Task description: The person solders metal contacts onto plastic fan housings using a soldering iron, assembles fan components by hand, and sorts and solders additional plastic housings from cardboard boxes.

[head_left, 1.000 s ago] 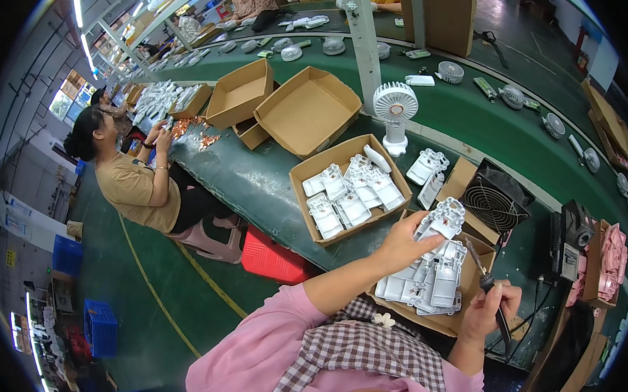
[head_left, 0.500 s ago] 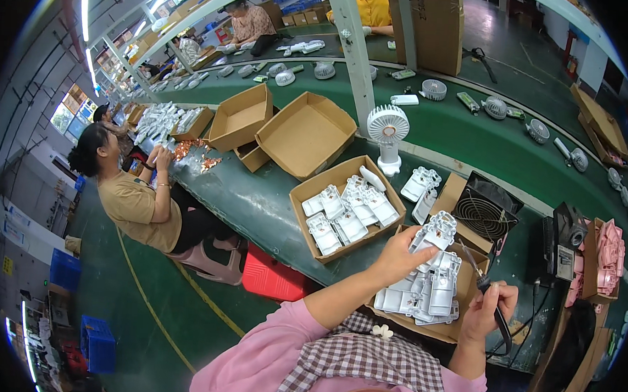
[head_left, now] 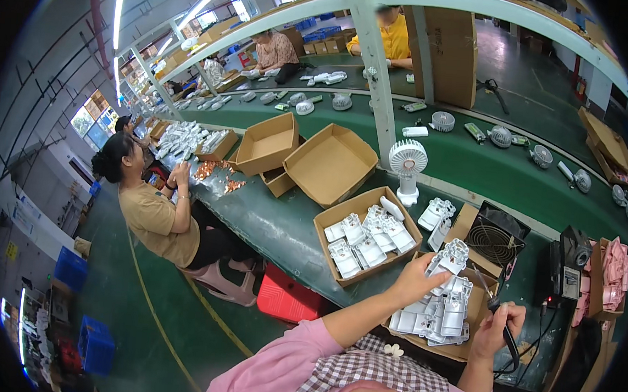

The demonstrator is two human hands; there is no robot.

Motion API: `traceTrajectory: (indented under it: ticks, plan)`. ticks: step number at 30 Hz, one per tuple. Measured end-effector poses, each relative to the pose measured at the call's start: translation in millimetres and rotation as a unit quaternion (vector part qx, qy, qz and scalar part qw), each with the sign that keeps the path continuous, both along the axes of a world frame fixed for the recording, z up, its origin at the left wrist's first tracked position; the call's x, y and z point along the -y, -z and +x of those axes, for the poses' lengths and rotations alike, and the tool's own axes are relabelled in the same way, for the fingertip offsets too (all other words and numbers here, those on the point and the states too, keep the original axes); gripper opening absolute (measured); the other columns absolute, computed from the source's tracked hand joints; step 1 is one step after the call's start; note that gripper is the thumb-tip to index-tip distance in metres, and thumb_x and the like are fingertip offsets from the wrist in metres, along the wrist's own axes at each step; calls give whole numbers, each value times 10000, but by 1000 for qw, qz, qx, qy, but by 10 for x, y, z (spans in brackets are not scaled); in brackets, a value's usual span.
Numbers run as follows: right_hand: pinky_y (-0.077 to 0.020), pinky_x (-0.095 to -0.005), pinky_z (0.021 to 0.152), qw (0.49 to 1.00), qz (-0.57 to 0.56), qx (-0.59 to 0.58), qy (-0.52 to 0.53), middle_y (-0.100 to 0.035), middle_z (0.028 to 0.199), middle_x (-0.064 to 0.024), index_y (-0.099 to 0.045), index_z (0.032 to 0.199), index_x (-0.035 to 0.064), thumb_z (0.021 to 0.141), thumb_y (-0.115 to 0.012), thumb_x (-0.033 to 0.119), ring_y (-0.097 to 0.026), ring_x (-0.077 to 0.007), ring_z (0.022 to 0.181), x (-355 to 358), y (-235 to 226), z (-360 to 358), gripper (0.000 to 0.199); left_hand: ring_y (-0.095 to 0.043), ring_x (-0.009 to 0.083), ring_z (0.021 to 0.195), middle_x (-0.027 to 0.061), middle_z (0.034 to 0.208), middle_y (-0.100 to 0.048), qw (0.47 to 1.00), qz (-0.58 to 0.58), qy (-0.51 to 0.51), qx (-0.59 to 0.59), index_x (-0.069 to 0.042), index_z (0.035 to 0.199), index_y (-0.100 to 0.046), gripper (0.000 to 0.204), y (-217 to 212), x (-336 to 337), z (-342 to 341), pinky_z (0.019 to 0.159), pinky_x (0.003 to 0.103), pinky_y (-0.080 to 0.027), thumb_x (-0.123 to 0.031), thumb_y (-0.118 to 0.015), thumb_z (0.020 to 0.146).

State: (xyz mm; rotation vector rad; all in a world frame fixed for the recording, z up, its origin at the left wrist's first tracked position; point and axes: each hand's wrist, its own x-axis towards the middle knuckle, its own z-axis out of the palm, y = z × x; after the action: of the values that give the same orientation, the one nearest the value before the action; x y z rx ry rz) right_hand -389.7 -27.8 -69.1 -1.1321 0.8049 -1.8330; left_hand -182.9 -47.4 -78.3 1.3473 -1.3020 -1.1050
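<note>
- Head view: left hand (head_left: 414, 283) pinches a white housing (head_left: 450, 254) between thumb and fingers, raised over the near carton (head_left: 479, 312).
- Right hand (head_left: 497, 326): fingers closed round the dark handle of a soldering iron (head_left: 493, 305), its metal tip angled up and to the left, just beside the housing. Contact cannot be made out; a gap seems likelier.
- Piece in hand: judged unfinished, since iron and housing are both held at the ready. Any joint on it is too small to read.
- Near carton: a heap of similar white pieces (head_left: 432, 317), overlapping, below the held one.
- Left carton (head_left: 383, 265): another batch (head_left: 368, 241) lying mostly flat, small reddish spots on some. Which batch is finished and which waits, the observer cannot tell.
- A few more loose housings (head_left: 437, 213) lie on the tabletop (head_left: 266, 225), between the white fan (head_left: 408, 162) and the black fan with a round grille (head_left: 493, 241); their stage is unclear as well.
- Overall: work judged mid-batch, with pieces in both cartons and one in the grip. No count possible, as many overlap.
- Far right: pink parts (head_left: 615, 272) in a carton, away from both hands.
</note>
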Motion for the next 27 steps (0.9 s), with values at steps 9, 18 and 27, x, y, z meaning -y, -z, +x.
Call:
traceTrajectory:
  ticks: [9, 18, 27]
  plan:
    - [-261, -200, 394, 1000, -6, -12, 22, -415, 628, -19, -395, 788, 77, 906, -547, 115, -355, -59, 449, 25, -35, 22, 196, -629, 206, 904, 140, 990, -662, 1000, -15, 3, -1, 10, 1140, -579, 458, 74, 45, -3, 810, 338, -481, -309, -695, 831]
    - [-258, -187, 398, 998, -18, 43, 45, -394, 652, -2, -384, 797, 88, 918, -527, 134, -350, -50, 489, 31, 0, -1, 192, -619, 195, 920, 131, 1017, -651, 1000, -11, -3, -3, 11, 1137, -577, 440, 18, 7, 21, 822, 328, -473, -296, -682, 840]
    - [-281, -170, 397, 997, -15, 31, 64, -402, 696, -11, -402, 811, 79, 920, -513, 133, -366, -42, 501, 18, -24, -26, 165, -619, 157, 930, 96, 1091, -603, 959, -224, -100, -143, -8, 1277, -421, 516, -816, -89, 703, 819, 283, -505, -104, -685, 844]
